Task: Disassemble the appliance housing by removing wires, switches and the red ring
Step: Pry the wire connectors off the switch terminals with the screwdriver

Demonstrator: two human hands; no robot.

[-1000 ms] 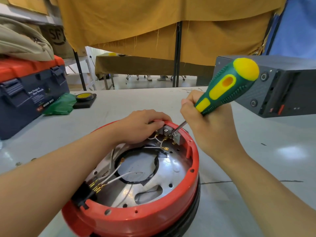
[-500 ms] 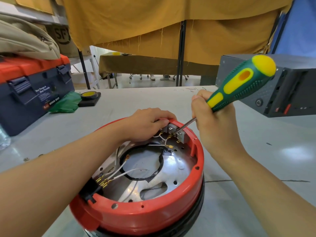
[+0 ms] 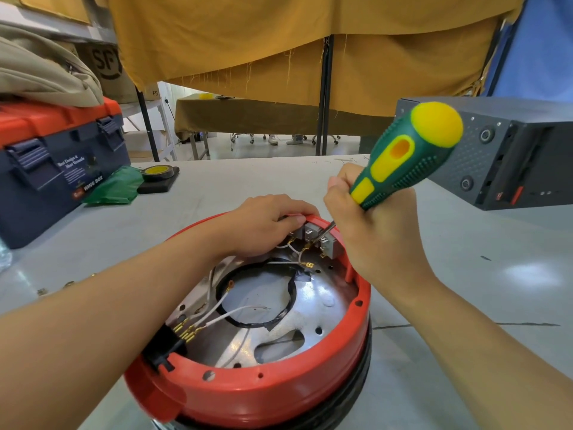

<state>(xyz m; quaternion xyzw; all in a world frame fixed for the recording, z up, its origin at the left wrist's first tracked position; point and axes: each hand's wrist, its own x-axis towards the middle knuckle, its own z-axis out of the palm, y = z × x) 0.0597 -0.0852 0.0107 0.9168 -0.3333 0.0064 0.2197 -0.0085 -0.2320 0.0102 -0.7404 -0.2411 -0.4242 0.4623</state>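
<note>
Head view: switches (image 3: 316, 240) beside left fingers (image 3: 294, 219)

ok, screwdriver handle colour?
Green with yellow inserts and a yellow end cap, on the screwdriver held in the right hand; head view.

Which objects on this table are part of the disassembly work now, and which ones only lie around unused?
In use:
- round red plastic ring of the housing
- grey switch block, left hand beside it
- loose white wires
- green-and-yellow screwdriver in right hand

Lying about:
- navy toolbox with red lid
- green cloth
- yellow-centred tape roll
- dark grey metal case
</note>
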